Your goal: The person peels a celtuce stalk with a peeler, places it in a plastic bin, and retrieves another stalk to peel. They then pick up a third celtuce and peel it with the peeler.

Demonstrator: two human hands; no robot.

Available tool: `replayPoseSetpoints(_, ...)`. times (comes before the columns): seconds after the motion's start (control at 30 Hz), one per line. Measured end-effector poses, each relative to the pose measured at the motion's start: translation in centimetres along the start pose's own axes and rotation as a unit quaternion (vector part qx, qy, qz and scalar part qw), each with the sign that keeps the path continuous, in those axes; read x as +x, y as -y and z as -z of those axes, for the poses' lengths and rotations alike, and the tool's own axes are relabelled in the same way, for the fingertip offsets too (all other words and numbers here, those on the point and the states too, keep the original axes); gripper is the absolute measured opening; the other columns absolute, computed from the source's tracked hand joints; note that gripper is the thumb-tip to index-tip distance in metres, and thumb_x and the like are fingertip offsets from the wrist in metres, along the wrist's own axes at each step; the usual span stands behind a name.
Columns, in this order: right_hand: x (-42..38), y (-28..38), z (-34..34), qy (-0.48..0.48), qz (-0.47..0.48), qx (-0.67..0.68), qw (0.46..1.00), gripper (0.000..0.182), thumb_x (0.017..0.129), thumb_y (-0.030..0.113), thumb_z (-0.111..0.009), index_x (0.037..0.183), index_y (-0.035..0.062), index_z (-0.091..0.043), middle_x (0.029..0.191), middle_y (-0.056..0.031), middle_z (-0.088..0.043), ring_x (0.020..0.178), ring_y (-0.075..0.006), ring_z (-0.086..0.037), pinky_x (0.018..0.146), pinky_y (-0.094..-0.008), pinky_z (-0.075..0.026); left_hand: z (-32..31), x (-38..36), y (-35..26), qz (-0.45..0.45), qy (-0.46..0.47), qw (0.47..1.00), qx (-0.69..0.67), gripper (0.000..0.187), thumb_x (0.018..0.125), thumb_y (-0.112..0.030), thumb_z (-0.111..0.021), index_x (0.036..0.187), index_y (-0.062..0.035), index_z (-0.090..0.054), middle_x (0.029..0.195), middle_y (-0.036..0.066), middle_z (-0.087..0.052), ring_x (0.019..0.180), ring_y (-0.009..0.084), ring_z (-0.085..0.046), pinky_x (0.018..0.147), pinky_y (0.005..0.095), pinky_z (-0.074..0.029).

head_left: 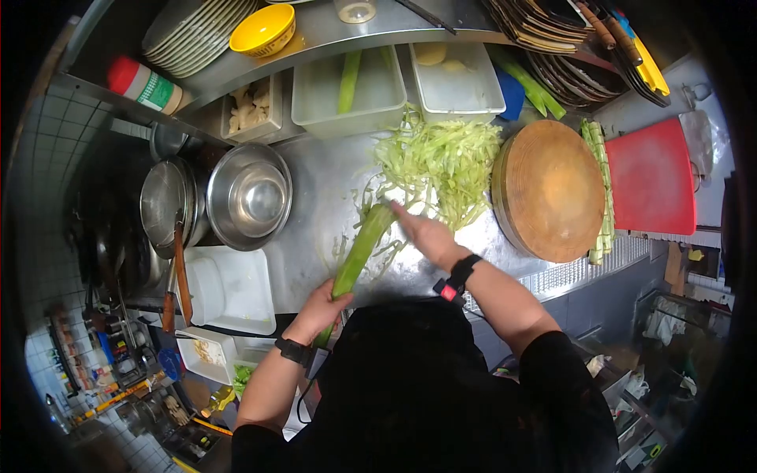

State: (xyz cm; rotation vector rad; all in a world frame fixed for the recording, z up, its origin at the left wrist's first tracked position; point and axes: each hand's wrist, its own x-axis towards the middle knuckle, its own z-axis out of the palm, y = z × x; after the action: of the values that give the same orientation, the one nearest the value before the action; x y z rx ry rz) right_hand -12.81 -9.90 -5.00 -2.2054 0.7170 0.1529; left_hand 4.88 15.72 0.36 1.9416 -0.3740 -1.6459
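A long green celtuce stem (364,246) slants over the steel counter, its far end pointing up and right. My left hand (321,307) is wrapped round its near end. Beside the far end is my right hand (426,235), its fingers closed; whatever they hold is hidden or too small to name. A large heap of pale green peelings (445,162) lies just beyond my right hand. Loose strips are scattered around the stem. Black bands circle both wrists, and the right one carries a small red-and-black piece.
To the right stand a round wooden chopping block (550,191) and a red board (653,177). Metal bowls (249,195) and a white tub (229,288) sit at left. At the back, a clear bin (347,110) holds a green stem, beneath a shelf with plates and a yellow bowl (262,31).
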Motion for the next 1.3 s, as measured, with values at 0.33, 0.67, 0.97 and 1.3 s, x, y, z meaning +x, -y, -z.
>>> replayPoseSetpoints(0.33, 1.7, -7.0, -1.8, -0.078, 0.003, -0.079, 0.994, 0.056, 0.108, 0.022, -0.047, 0.163, 0.0212, -0.033, 0.083, -0.0195, -0.073, 0.072, -0.0396, -0.07, 0.066, -0.0509, -0.057, -0.8, 0.4, 0.4, -0.044, -0.043, 0.992, 0.113, 0.037, 0.098, -0.019, -0.07, 0.128, -0.0012, -0.057, 0.074, 0.006, -0.062, 0.052, 0.0143, -0.059, 0.046, 0.0328, -0.048)
replayPoseSetpoints(0.67, 2.0, -5.8, -2.6, -0.026, -0.026, -0.102, 0.994, 0.062, 0.106, 0.021, -0.05, 0.164, 0.0251, -0.029, 0.082, -0.0227, -0.07, 0.075, -0.0415, -0.069, 0.071, -0.0518, -0.056, -0.4, 0.0, 1.5, -0.036, -0.011, 0.998, 0.05, 0.028, 0.099, -0.019, -0.07, 0.118, -0.002, -0.057, 0.075, 0.005, -0.062, 0.053, 0.0143, -0.06, 0.048, 0.0322, -0.049)
replayPoseSetpoints(0.97, 0.1, -2.6, -4.3, -0.054, 0.025, -0.01, 0.998, 0.054, 0.109, 0.031, -0.051, 0.161, 0.0266, -0.038, 0.098, -0.0235, -0.073, 0.088, -0.0427, -0.071, 0.081, -0.0505, -0.057, 1.2, 1.5, 2.5, 0.033, 0.092, 0.984, -0.148, 0.022, 0.103, -0.017, -0.066, 0.117, -0.0021, -0.06, 0.083, 0.006, -0.063, 0.067, 0.0172, -0.064, 0.06, 0.0329, -0.055)
replayPoseSetpoints(1.3, -1.1, -0.2, -6.6, 0.011, 0.197, -0.075, 0.977, 0.06, 0.106, 0.018, -0.051, 0.164, 0.0189, -0.033, 0.103, -0.0206, -0.071, 0.09, -0.0386, -0.071, 0.077, -0.0469, -0.058, -0.6, 2.1, 1.5, -0.055, -0.007, 0.996, 0.072, 0.058, 0.098, -0.029, -0.072, 0.147, -0.0097, -0.048, 0.081, 0.003, -0.063, 0.053, 0.0142, -0.057, 0.049, 0.0326, -0.051)
